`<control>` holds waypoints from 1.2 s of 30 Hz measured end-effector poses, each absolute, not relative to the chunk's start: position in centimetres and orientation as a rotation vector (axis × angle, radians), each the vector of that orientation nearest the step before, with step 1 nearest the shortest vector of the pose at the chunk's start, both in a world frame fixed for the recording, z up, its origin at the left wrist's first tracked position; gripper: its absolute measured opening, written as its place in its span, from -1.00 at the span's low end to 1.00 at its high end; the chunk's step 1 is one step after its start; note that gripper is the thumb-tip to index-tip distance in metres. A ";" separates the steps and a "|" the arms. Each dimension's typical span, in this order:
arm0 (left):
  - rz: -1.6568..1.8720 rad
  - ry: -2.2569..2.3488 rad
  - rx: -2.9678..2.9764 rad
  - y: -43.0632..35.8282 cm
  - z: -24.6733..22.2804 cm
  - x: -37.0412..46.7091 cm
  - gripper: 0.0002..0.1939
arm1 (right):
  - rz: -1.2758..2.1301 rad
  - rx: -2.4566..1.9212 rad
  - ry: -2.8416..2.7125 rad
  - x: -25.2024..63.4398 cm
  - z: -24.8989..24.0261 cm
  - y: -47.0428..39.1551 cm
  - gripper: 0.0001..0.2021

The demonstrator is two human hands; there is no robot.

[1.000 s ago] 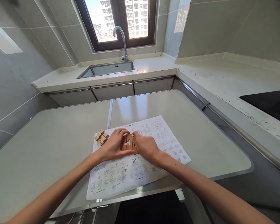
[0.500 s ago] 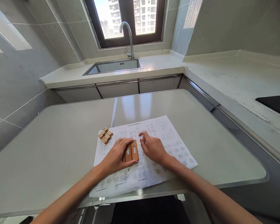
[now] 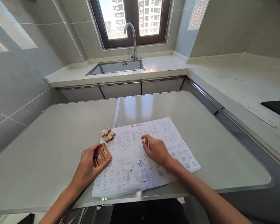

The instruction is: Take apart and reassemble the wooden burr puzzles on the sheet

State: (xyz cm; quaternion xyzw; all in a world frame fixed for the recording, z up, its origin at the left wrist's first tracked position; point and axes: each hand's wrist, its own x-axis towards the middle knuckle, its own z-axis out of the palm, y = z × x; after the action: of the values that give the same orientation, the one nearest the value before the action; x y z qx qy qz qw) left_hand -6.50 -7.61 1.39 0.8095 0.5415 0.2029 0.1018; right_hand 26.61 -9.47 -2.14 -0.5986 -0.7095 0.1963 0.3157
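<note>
Head view, left hand [image 3: 86, 163]: fingers grasping the slotted brown piece [image 3: 102, 160], thumb along its near edge.
Slotted brown piece: at the left edge of the printed sheet [image 3: 128, 155], just on the person's side of the wooden block cluster [image 3: 108, 135].
Right hand [image 3: 156, 151]: over the sheet's middle, fingers loosely curled; from where I stand, I cannot tell whether they enclose anything.
Printed sheet: spread on the pale worktop [image 3: 60, 146].

1. Left hand [image 3: 87, 163] grips brown wood [image 3: 106, 151] at the left edge of the sheet [image 3: 177, 157].
2. Right hand [image 3: 156, 151], loosely curled, is over the sheet.
3. Blocks [image 3: 107, 135] sit just past the wood.
4. Sink [image 3: 116, 66] over there, beyond the table [image 3: 79, 127].
</note>
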 end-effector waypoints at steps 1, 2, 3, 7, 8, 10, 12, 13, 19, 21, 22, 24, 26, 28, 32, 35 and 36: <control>0.618 1.628 2.383 -7.4 1.4 -6.5 -0.28 | 0.516 -1.576 -1.864 26.6 -2.1 -9.5 -0.81; 0.635 1.643 2.379 -7.1 1.4 -6.5 -0.28 | 0.513 -1.577 -1.859 26.6 -2.1 -9.6 -0.81; 0.648 1.648 2.377 -6.9 1.4 -6.4 -0.28 | 0.509 -1.578 -1.854 26.6 -2.1 -9.6 -0.81; 0.676 1.653 2.354 -5.9 1.3 -6.4 -0.27 | 0.516 -1.571 -1.837 26.5 -1.8 -9.7 -0.81; 0.680 1.656 2.341 -5.6 1.2 -6.4 -0.26 | 0.521 -1.569 -1.833 26.4 -1.8 -9.7 -0.81; 0.691 1.654 2.310 -5.1 1.1 -6.5 -0.25 | 0.529 -1.566 -1.821 26.4 -1.7 -9.7 -0.81; 0.698 1.647 2.273 -4.5 1.0 -6.5 -0.24 | 0.537 -1.562 -1.808 26.4 -1.7 -9.7 -0.81; 0.700 1.643 2.250 -4.2 1.0 -6.4 -0.23 | 0.544 -1.556 -1.803 26.4 -1.8 -9.7 -0.81; 0.762 1.660 1.986 -3.5 1.6 -6.1 -0.17 | 0.565 -1.517 -1.786 26.4 -2.0 -9.7 -0.82; 0.833 1.719 1.825 -3.4 1.8 -6.2 -0.26 | 0.556 -1.512 -1.789 26.5 -2.1 -9.7 -0.83; 0.882 1.745 1.746 -3.2 1.9 -6.3 -0.30 | 0.552 -1.512 -1.791 26.4 -2.1 -9.7 -0.84; 0.986 1.765 1.625 -2.7 1.8 -6.7 -0.37 | 0.547 -1.511 -1.788 26.4 -2.1 -9.6 -0.84; 1.054 1.761 1.571 -1.8 1.6 -7.1 -0.43 | 0.550 -1.506 -1.787 26.3 -2.1 -9.6 -0.85; 1.088 1.753 1.565 -0.7 1.3 -7.6 -0.47 | 0.556 -1.502 -1.789 26.2 -2.1 -9.6 -0.85; 1.123 1.720 1.562 2.3 1.0 -8.4 -0.49 | 0.569 -1.502 -1.782 26.2 -2.0 -9.6 -0.85; 1.079 1.709 1.588 4.8 1.2 -8.7 -0.48 | 0.572 -1.491 -1.783 26.1 -2.0 -9.6 -0.84; 1.054 1.703 1.604 5.5 1.3 -8.8 -0.48 | 0.574 -1.487 -1.784 26.1 -1.9 -9.6 -0.84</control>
State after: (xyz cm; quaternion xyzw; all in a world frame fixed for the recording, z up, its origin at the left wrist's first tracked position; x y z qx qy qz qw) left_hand -8.79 5.52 1.32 0.5993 0.6365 0.3939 0.2839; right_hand 26.10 -9.63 -1.95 -0.5785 -0.6940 0.2232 0.3658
